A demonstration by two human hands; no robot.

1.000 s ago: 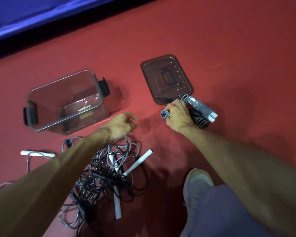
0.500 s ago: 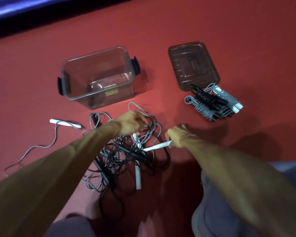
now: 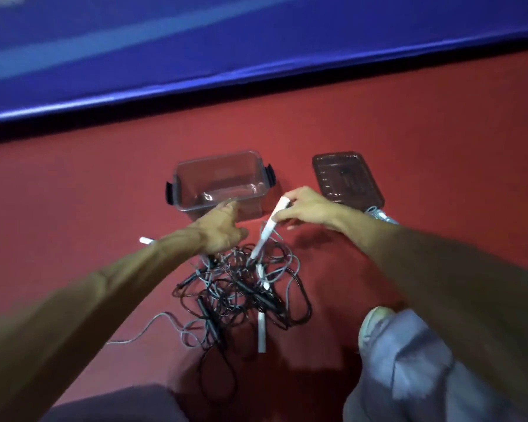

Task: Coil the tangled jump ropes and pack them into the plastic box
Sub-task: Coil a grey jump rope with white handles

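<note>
Pinching a slim white plastic jump-rope handle (image 3: pixel 270 228) in right hand (image 3: pixel 310 208), fingers clamped round its top end. Handle tilted, lower end down in the tangled pile of black and grey jump ropes (image 3: pixel 241 287) on red floor (image 3: pixel 73 193). Left hand (image 3: pixel 221 231) hovers over pile's far edge; grip blurred, cannot tell. Clear rectangular plastic box (image 3: pixel 217 156) with black latches sits just beyond the pile, brown translucent lid (image 3: pixel 345 175) to its right.
</note>
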